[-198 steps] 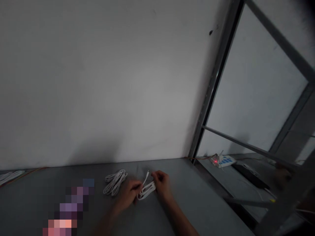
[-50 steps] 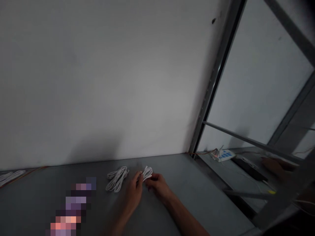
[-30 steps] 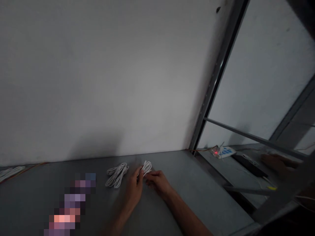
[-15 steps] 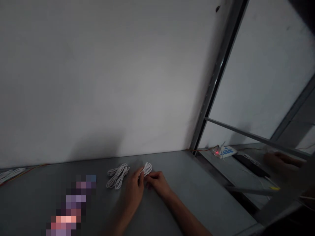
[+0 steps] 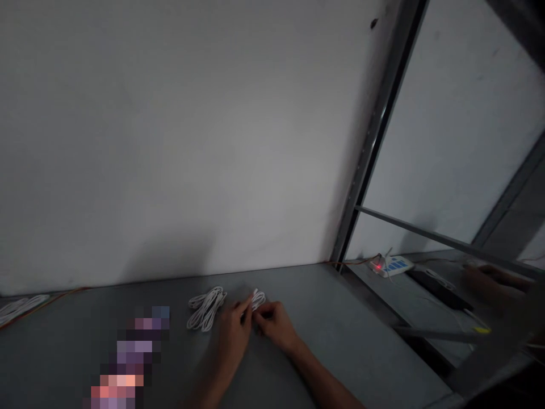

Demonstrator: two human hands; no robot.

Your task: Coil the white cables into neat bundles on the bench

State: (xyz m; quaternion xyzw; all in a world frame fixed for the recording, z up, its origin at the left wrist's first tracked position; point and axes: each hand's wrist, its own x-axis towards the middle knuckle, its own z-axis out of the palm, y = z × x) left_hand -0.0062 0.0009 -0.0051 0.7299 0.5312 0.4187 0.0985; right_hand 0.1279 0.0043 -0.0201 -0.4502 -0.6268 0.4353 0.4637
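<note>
On the grey table both my hands meet over a small coiled white cable near the back wall. My left hand pinches the coil from the left with its fingers closed. From the right, my right hand has its fingers curled round the same coil. Only the far loops of that cable show past my fingers. A second bundle of white cable lies loose on the table just left of my left hand, untouched.
A metal frame post rises at the table's right end. Beyond it sit a white power strip with a red light and a black device, where another person's hand rests. More white cable lies far left.
Since 6.6 s ago the looser cable with a free end has become a tight coil held between both hands. Over the last second my hands barely move; the view shifts slightly.
</note>
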